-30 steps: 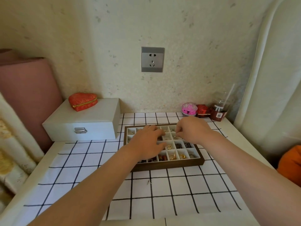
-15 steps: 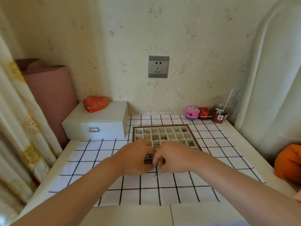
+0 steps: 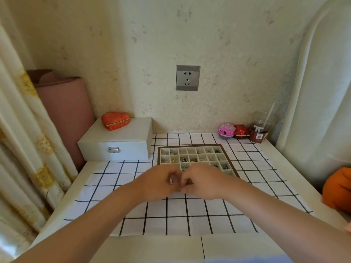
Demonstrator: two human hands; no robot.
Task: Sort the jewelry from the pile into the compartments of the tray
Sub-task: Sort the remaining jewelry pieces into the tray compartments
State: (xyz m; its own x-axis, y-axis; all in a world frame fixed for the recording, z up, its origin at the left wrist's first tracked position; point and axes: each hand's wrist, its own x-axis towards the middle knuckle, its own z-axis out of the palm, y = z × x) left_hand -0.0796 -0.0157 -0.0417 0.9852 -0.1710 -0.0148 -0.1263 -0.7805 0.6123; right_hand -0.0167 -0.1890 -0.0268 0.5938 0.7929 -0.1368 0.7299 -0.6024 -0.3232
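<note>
Over the near edge of the tray (image 3: 190,145) both of my hands meet, knuckles up and fingertips turned in toward each other. The left hand (image 3: 159,182) has its fingers curled, and a small pale piece (image 3: 171,180) shows at their tips, so I read that as a pinch. The right hand (image 3: 203,182) is curled the same way with its tips touching the same spot. Whether it also has hold of the piece I cannot tell. The piece is too small for me to make out which way its long axis runs.

What matters for the next move is that the compartments lie straight ahead of the fingertips, away from me. The nearest row is hidden under the hands, and the two far rows are open to view with sorted jewelry (image 3: 184,159) already in many cells. Both hands are equally close to the tray, but I judge the left is the one to carry the piece forward. I see no pile on the checked cloth (image 3: 133,186); it may be hidden beneath my hands.

A second ago the hands were apart and further in, the left over the middle cells and the right over the far right ones. Half a second ago they had already drawn together at this near edge, and they have barely shifted since.
</note>
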